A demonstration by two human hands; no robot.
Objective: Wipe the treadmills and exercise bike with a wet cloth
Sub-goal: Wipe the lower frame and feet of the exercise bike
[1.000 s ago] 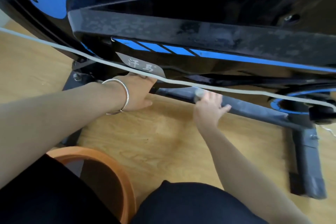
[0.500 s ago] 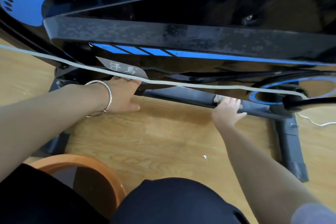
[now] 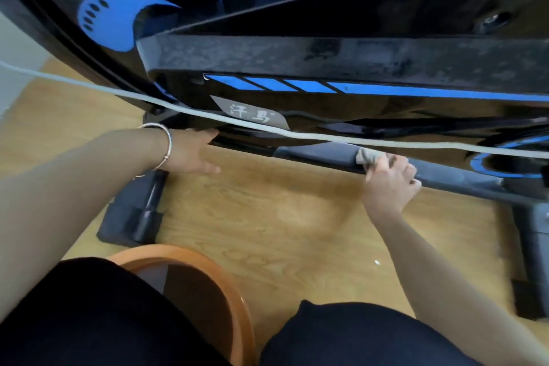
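The single head-worn camera looks steeply down and forward from close above the exercise bike's lower frame (image 3: 326, 59) and the wooden floor (image 3: 267, 217).

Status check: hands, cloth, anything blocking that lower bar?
Right hand grips cloth on the lower bar. Left hand open, braced under the bike body. White cord crosses above both.

Right hand (image 3: 390, 180) presses cloth (image 3: 367, 156) on frame bar (image 3: 320, 154)
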